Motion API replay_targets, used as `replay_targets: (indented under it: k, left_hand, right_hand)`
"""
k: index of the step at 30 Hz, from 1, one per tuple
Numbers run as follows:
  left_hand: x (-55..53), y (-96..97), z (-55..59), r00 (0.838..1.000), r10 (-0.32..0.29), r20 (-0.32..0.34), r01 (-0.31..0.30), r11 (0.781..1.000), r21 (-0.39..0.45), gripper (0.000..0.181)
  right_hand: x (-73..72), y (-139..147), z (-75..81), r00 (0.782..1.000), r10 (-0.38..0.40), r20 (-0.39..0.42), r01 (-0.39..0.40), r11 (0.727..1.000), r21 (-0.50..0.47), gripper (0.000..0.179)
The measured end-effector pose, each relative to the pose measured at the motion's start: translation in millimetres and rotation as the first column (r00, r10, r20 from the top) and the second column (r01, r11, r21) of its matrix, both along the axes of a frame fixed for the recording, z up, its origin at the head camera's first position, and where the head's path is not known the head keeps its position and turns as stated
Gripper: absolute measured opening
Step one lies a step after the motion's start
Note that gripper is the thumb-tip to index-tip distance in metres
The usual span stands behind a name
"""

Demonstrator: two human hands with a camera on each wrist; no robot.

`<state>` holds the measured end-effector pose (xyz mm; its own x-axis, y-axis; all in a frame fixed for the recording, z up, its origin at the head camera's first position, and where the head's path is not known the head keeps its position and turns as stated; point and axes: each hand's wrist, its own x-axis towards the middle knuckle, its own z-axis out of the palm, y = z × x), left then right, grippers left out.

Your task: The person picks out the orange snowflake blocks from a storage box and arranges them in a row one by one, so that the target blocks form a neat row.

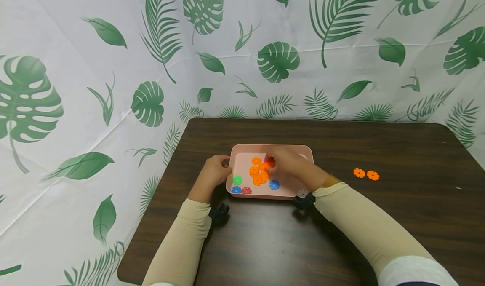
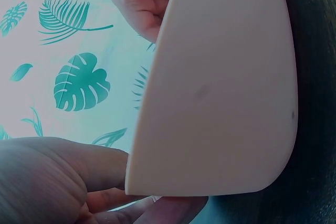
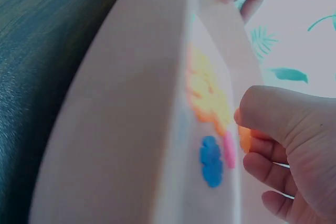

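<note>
A shallow pink tray [image 1: 273, 196] lies on the table, holding a cluster of orange notched discs [image 1: 259, 179]. My left hand [image 1: 213, 175] grips the tray's left wall, thumb at the rim and other fingers partly hidden in the left wrist view. Over the tray's interior, my right hand [image 1: 291, 164] pinches an orange disc [image 3: 244, 138] between thumb and fingers. Close to it in the right wrist view are a pink disc [image 3: 229, 150] and a blue disc [image 3: 211, 162]. A green disc [image 1: 237, 180], another blue disc [image 1: 236, 190] and a red disc [image 1: 246, 190] lie at the tray's left front.
Two orange discs [image 1: 366, 174] lie side by side on the dark wooden table [image 1: 409, 201], right of the tray. A pale grey disc [image 1: 302, 193] sits in the tray's right front corner, near the right wrist. Behind the table hangs a leaf-printed white cloth [image 1: 235, 100].
</note>
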<state>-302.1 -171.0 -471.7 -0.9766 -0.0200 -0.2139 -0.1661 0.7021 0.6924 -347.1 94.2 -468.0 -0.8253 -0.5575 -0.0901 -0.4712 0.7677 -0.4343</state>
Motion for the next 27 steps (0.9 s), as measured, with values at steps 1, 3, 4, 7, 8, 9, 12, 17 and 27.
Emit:
replay_targets:
  k: [1,3,4,7,8,9,12,17,27]
  left_hand:
    - [0.3,0.0,-0.2,1.000,0.000,0.001,0.000,1.000,0.004,0.050]
    - [0.6,-0.4,-1.1,1.000,-0.001,0.002,0.001,1.000,0.006,0.050]
    - [0.5,-0.5,-1.4,1.000,-0.005,-0.001,0.005,1.000,0.006,0.051]
    - [0.1,-1.4,-2.6,1.000,-0.014,-0.011,0.014,1.000,0.004,0.051]
    - [0.0,-1.4,-2.9,1.000,-0.015,-0.013,0.015,1.000,0.006,0.051]
    - [-0.1,-1.5,-3.1,1.000,-0.017,-0.014,0.017,1.000,0.008,0.051]
    - [0.0,-1.5,-3.4,1.000,-0.023,-0.011,0.023,1.000,0.012,0.051]
    - [-1.2,-2.6,-4.2,1.000,-0.022,-0.014,0.022,1.000,0.009,0.051]
    - [-2.5,-3.0,-2.5,1.000,-0.021,0.003,0.021,1.000,0.006,0.052]
  right_hand:
    - [0.4,1.6,2.3,1.000,-0.002,0.003,0.002,1.000,-0.004,0.029]
    - [0.3,5.3,6.7,1.000,-0.007,-0.009,0.007,1.000,-0.001,0.031]
    - [-0.4,7.4,8.4,1.000,-0.012,-0.016,0.012,1.000,0.003,0.032]
    - [-3.2,15.4,15.1,0.999,-0.022,-0.042,0.022,1.000,0.001,0.034]
    - [-3.7,19.0,17.4,0.998,-0.029,-0.052,0.028,1.000,-0.006,0.035]
    - [-4.4,23.1,19.7,0.998,-0.029,-0.061,0.028,0.999,-0.017,0.034]
    - [-3.6,36.5,29.2,0.996,-0.043,-0.076,0.038,0.998,-0.059,0.033]
    - [-1.3,62.2,47.4,0.991,-0.107,-0.082,0.099,0.990,-0.103,0.032]
    - [11.1,140.4,71.9,0.970,-0.219,-0.102,0.212,0.974,-0.078,0.034]
